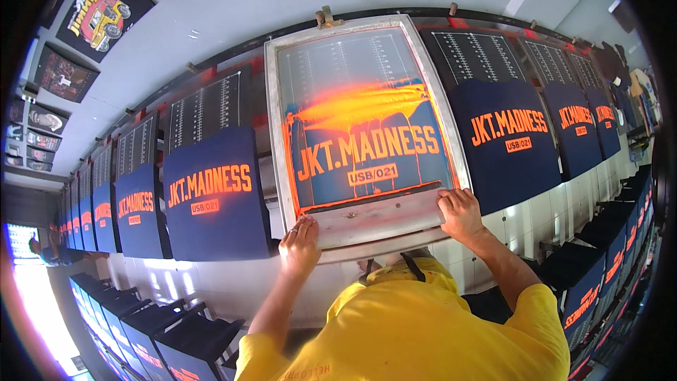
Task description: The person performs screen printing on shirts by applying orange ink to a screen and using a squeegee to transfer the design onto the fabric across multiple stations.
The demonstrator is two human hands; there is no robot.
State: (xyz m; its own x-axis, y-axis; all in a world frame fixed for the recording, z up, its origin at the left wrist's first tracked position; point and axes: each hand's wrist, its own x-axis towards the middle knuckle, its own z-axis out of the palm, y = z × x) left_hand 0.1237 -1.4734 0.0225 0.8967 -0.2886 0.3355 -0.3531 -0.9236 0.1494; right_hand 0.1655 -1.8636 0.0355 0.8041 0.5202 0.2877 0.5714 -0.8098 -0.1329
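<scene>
In front of me a screen-printing frame with a pale metal rim lies over a navy shirt panel. Bright orange ink is spread in a thick band across the upper mesh, and thin streaks run down over the lettering. A wide grey squeegee with a dark blade edge lies across the lower end of the frame. My left hand is closed at its left end, and my right hand is closed at its right end. The fingertips are partly hidden.
Printed navy shirt panels lie on boards in a long row to the left, with more panels to the right. A dark rail runs behind them. Behind me on both sides stand racks of dark printed panels. A person is at the far left.
</scene>
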